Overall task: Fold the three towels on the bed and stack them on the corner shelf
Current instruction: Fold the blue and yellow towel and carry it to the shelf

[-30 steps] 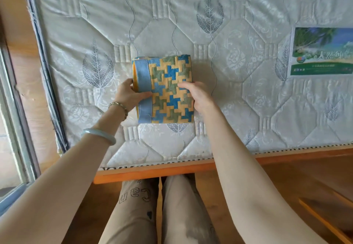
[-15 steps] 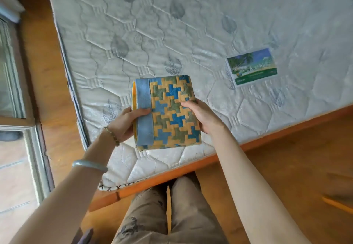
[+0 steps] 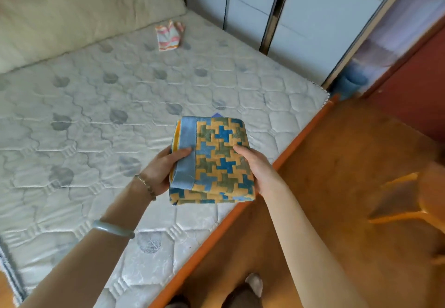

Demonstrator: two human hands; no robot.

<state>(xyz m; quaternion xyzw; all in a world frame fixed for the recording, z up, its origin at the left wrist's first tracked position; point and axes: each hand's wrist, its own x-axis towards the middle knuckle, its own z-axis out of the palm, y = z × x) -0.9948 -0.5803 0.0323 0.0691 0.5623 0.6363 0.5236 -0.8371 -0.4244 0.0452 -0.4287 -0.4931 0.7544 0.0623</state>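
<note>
A folded towel point(image 3: 216, 158) with a blue, green and yellow pattern and a pale blue band is held in the air above the near edge of the mattress point(image 3: 96, 120). My left hand point(image 3: 161, 170) grips its left side, thumb on the blue band. My right hand point(image 3: 252, 163) holds its right side. A small folded pink, orange and white cloth point(image 3: 169, 35) lies far up the bed beside the pillow. A bit of blue fabric point(image 3: 351, 83) shows low at the far right corner, blurred.
A large cream pillow point(image 3: 79, 14) lies across the head of the bed. White sliding doors point(image 3: 289, 11) stand behind the bed. The orange bed frame point(image 3: 240, 209) runs diagonally, with wooden floor point(image 3: 337, 163) to its right. A wooden piece of furniture point(image 3: 409, 201) sits at the right edge.
The towel has been lifted off the mattress in both hands. The view has swung right and up, bringing the pillow, the doors and more floor into sight.
</note>
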